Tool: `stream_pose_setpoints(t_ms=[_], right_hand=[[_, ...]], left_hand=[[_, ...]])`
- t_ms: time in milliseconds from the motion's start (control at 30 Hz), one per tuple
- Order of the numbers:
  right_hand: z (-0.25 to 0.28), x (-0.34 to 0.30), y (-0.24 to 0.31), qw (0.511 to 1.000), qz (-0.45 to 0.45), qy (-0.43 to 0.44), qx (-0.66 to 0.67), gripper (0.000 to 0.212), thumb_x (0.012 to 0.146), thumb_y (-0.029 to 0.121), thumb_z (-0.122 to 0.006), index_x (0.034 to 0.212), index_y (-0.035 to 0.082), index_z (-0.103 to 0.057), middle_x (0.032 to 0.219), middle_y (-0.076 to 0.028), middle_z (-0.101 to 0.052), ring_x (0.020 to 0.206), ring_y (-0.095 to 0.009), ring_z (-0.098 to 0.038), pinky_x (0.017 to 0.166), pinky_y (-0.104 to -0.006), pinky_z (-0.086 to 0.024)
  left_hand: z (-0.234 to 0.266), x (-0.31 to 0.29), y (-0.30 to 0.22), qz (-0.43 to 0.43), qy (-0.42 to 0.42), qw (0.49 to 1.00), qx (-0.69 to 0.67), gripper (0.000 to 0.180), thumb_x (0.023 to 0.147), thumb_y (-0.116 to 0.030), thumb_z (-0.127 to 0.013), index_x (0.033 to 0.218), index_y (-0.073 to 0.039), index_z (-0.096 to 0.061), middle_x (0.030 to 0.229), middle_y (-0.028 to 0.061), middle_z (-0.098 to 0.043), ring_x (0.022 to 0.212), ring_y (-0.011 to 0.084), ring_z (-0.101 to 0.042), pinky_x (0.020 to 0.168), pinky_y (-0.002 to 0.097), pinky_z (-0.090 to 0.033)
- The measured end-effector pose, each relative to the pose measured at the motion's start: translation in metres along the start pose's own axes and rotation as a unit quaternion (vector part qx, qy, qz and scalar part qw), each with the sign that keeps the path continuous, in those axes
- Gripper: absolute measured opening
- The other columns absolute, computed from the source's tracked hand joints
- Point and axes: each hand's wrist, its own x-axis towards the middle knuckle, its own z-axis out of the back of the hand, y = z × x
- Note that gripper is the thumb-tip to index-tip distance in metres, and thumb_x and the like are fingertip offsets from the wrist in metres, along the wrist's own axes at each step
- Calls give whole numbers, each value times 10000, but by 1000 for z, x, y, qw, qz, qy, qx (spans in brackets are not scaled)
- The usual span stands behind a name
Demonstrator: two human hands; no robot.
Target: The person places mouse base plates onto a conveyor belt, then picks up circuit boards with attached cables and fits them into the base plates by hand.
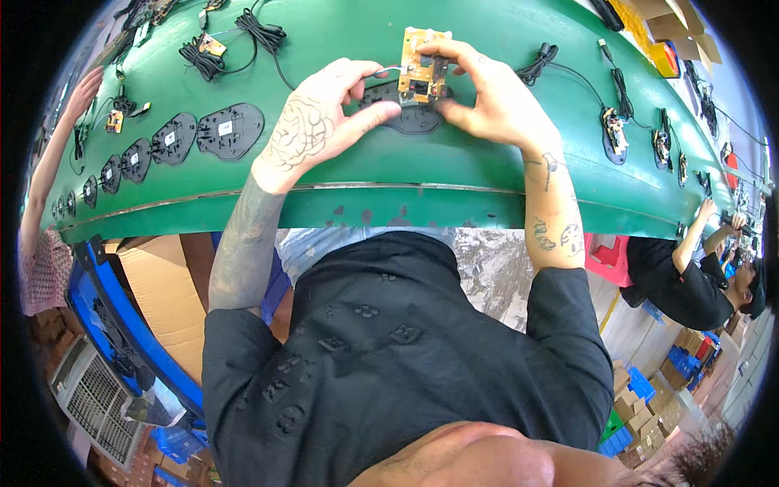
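Observation:
My right hand (497, 96) grips a yellow-tan circuit board (415, 58), fingers on its upper right edge and thumb by its lower corner. The board is tilted up over a black plastic base plate (415, 123) on the green work surface. On the board's left side, my left hand (320, 101) is closed in a pinch on thin wires (389, 70) that run to the board. The left thumb lies near the base plate. The wires' ends are hidden by my fingers.
Several black base plates (230, 131) line the green bench (341, 207) to the left. Coiled black cables (261, 31) with small boards lie beyond. At right sits a base with a board (614, 134). Co-workers' arms (49, 162) reach in at both sides.

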Motion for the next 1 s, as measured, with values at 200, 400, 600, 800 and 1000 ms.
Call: stream_pose_setpoints(t_ms=[200, 400, 600, 800, 1000], right_hand=[[10, -4, -13, 993, -23, -4, -112, 434, 777, -14, -672, 1184, 137, -653, 1102, -96, -702, 1031, -286, -674, 923, -361, -522], [1, -4, -10, 978, 48, -56, -196, 342, 843, 84, -727, 1175, 127, -658, 972, -55, -693, 823, -214, -645, 792, -294, -515], [-21, -5, -8, 955, -183, -86, 216, 337, 915, 174, -726, 1224, 71, -637, 1037, -9, -706, 826, -73, -608, 740, -249, -504], [-29, 7, -7, 932, -220, -108, 268, 287, 897, 151, -709, 1143, 18, -645, 1033, -135, -690, 907, -162, -637, 837, -289, -510], [-35, 9, -16, 962, -256, -80, 57, 368, 885, 129, -746, 1238, 81, -652, 1076, -39, -710, 803, -67, -598, 719, -224, -500]], left_hand=[[-5, -3, 18, -46, 50, 994, 90, 476, 793, -333, -786, 1165, -86, -621, 936, 75, -584, 882, 236, -604, 778, 355, -480], [5, 1, 34, -54, 90, 994, 24, 492, 793, -261, -797, 1212, -81, -614, 929, 76, -568, 846, 223, -587, 734, 341, -498], [16, 1, 21, -30, 73, 997, 0, 445, 844, -229, -772, 1227, -78, -602, 954, 50, -602, 835, 149, -579, 726, 295, -487], [11, -4, 22, 65, -19, 996, -55, 170, 927, -185, -700, 962, -30, -641, 846, 37, -620, 692, 115, -552, 628, 272, -475], [0, -5, 31, -40, -1, 998, 55, 163, 883, -171, -697, 897, -32, -612, 786, 81, -554, 666, 200, -548, 610, 332, -456]])
